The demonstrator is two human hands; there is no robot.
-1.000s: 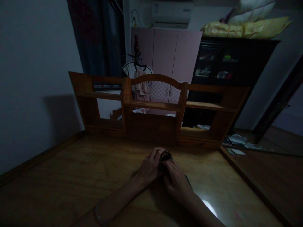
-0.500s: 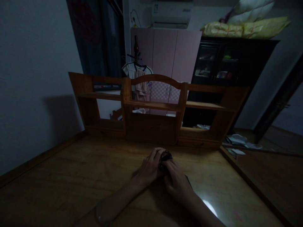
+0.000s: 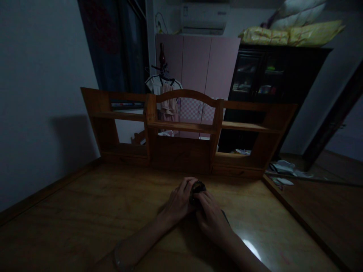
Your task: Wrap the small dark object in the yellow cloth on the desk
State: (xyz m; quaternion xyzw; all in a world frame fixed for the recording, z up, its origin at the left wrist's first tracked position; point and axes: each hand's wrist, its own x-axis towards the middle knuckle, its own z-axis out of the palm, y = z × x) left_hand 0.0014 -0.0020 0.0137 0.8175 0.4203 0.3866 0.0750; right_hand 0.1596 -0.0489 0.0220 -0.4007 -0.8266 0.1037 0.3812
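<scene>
one pair, yours: left hand [image 3: 179, 200] and right hand [image 3: 213, 216], fingers curled closed around a small dark object [image 3: 199, 186] over the table [image 3: 113, 204], grip unchanged from a second ago, object remaining held.

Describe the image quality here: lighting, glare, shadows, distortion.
Head view: dim overall, with a bright glare patch on the tabletop; head view: a soft shadow on the left wall; head view: the dark object is too murky for fine detail; head view: the wooden shelf's sides splay outward, suggesting wide-angle stretch.
</scene>
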